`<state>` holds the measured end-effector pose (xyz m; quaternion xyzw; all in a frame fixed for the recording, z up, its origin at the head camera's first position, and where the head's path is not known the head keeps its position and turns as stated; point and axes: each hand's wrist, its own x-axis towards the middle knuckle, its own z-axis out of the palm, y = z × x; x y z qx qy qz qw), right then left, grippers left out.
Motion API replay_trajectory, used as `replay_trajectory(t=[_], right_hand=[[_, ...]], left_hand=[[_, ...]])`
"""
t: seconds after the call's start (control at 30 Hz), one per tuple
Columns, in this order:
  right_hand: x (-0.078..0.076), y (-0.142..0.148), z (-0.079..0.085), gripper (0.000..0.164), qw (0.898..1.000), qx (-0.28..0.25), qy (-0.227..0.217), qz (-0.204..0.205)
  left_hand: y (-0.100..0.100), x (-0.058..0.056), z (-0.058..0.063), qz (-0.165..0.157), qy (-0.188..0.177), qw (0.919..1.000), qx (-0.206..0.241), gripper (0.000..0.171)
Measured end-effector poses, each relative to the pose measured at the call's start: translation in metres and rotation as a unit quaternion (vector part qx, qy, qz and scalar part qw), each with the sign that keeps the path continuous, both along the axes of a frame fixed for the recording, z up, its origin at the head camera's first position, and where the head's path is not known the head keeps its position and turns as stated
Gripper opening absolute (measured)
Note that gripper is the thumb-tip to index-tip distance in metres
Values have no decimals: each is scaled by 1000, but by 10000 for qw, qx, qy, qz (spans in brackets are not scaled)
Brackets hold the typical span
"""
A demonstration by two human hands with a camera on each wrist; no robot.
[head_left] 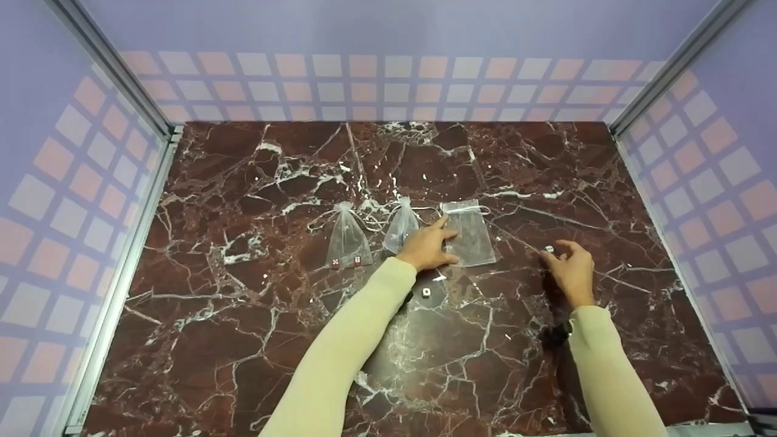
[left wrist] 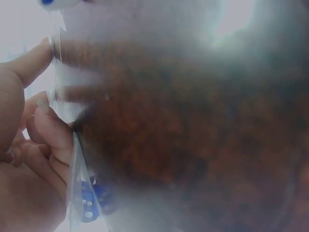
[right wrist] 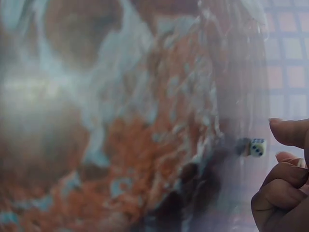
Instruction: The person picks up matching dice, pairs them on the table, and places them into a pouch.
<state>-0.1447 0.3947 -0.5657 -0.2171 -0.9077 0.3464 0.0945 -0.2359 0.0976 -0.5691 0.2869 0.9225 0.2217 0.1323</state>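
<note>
My left hand lies at the left edge of a flat sheer drawstring bag, fingers spread and fingertips on it. Beside that hand, a second sheer bag, tied at its neck, contains blue dice; the wrist partly hides it. A similar tied bag further left has red dice in it. On the right, my right hand hovers with thumb and index finger parted around a white die. The right wrist view shows a gap between the fingers and this die.
Another white die sits on the marbled tabletop, just below the left hand. White cords trail from the bag necks. Tiled-pattern walls with metal edge strips enclose the back and both sides.
</note>
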Motion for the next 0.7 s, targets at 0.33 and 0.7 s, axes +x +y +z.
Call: replay_trajectory(t=[0.33, 0.7], right_hand=[[0, 5, -9, 30, 9997, 15, -194, -147], [0, 5, -13, 27, 9998, 46, -133, -125]], left_hand=[[0, 2, 0, -4, -168, 9998, 139, 73], [-2, 1, -1, -20, -92, 9999, 95, 73]])
